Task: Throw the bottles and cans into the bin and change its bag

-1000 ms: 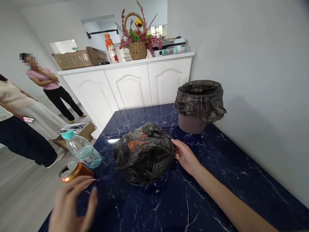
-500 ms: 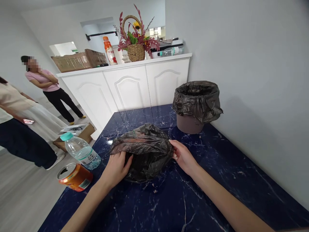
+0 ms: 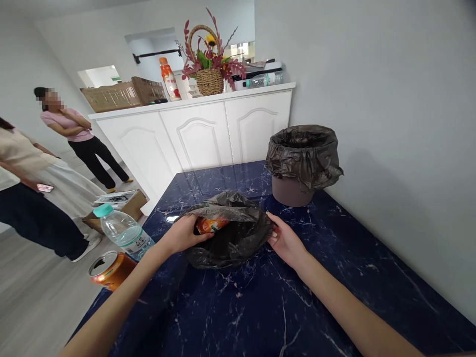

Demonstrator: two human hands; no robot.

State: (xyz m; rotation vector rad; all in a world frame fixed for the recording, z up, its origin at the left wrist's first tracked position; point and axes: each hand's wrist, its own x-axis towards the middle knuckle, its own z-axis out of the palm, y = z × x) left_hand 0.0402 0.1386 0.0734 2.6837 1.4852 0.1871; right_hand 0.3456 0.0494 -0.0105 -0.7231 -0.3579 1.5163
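A black plastic bag [image 3: 238,248] lies on the dark blue marbled table with its mouth open towards me. My left hand [image 3: 188,234] reaches into the mouth, its fingers round the end of an orange can [image 3: 211,225], with the thumb below it; part of the can is hidden by the bag. At the bag's right edge, my right hand [image 3: 284,239] pinches the plastic. To the left, partly behind my left forearm, stands another orange can [image 3: 115,270], opened at the top. Beside that can is a clear water bottle [image 3: 124,230] with a turquoise cap.
A bin [image 3: 292,191] lined with a black bag stands on the table's back right, near the wall. Behind the table is a white cabinet [image 3: 201,139] carrying a flower basket [image 3: 210,82], an orange bottle [image 3: 169,79] and a cardboard box [image 3: 111,96]. People stand at the left.
My left hand has gone from the bag's left rim into its mouth, and an orange can now shows there. My right hand stays at the bag's right edge.
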